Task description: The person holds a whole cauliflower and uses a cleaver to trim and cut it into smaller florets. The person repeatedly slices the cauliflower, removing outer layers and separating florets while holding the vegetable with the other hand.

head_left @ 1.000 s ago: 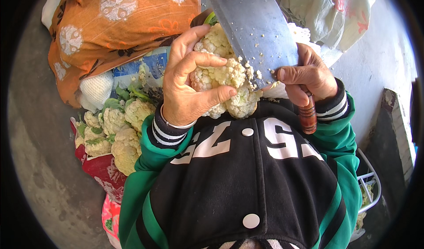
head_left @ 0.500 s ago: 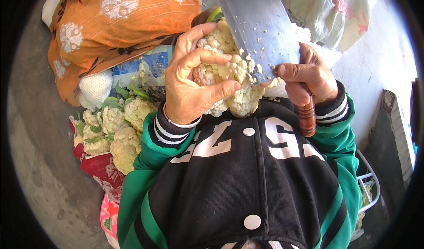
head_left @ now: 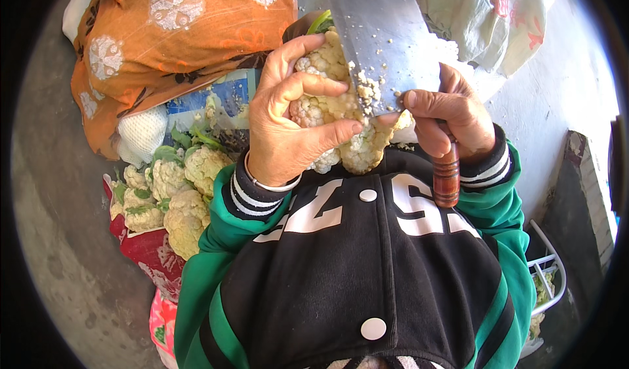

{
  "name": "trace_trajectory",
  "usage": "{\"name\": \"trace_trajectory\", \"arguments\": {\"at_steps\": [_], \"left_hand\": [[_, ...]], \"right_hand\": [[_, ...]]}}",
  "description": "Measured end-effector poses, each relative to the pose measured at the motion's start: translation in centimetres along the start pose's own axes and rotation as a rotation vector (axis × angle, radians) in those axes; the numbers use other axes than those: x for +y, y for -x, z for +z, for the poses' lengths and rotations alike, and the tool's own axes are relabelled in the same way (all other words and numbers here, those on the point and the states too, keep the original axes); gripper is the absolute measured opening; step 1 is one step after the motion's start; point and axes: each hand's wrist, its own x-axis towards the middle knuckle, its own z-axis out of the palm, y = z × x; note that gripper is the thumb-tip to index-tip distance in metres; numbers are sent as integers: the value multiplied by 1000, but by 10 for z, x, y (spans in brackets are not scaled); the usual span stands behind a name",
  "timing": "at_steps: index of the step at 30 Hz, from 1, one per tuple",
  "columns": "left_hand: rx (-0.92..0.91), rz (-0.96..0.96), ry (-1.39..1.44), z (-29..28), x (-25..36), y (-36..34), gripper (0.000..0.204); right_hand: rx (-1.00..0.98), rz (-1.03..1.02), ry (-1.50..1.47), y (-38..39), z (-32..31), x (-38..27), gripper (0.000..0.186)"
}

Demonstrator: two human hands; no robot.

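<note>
A large cauliflower head [head_left: 331,110] is in front of my chest, with my left hand [head_left: 288,107] curled round its left side, thumb and fingers pressing on the florets. My right hand [head_left: 452,110] grips a broad cleaver [head_left: 386,35] by its ringed brown wooden handle, with the thumb at the base of the blade. The blade lies across the right part of the cauliflower and hides it there. Small white crumbs stick to the metal. A green leaf [head_left: 321,23] shows at the far side of the head.
Several cauliflowers [head_left: 187,218] lie to the left on red cloth [head_left: 154,258]. An orange patterned cloth [head_left: 196,28] covers something at the far left, beside a white net-like bundle [head_left: 142,133]. A pale plastic bag [head_left: 491,22] is far right; a white wire rack [head_left: 550,271] stands at the right.
The cleaver has moved a little to the left over the cauliflower, and my right hand with it. More crumbs gather near the blade's edge. My left hand keeps its hold.
</note>
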Motion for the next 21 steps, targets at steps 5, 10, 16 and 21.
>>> {"name": "trace_trajectory", "arguments": {"at_steps": [5, 10, 16, 21], "left_hand": [[24, -15, -14, -3, -3, 3, 45], [-36, 17, -87, -13, -6, 6, 60], [-107, 72, -186, -18, -7, 0, 66], [-128, 68, -209, -20, -10, -4, 60]], "right_hand": [[54, -139, -112, 4, -9, 4, 11], [339, -470, 89, 10, -53, -8, 11], [708, -577, 241, 15, -64, 7, 7], [450, -440, 26, 12, -34, 21, 12]]}}
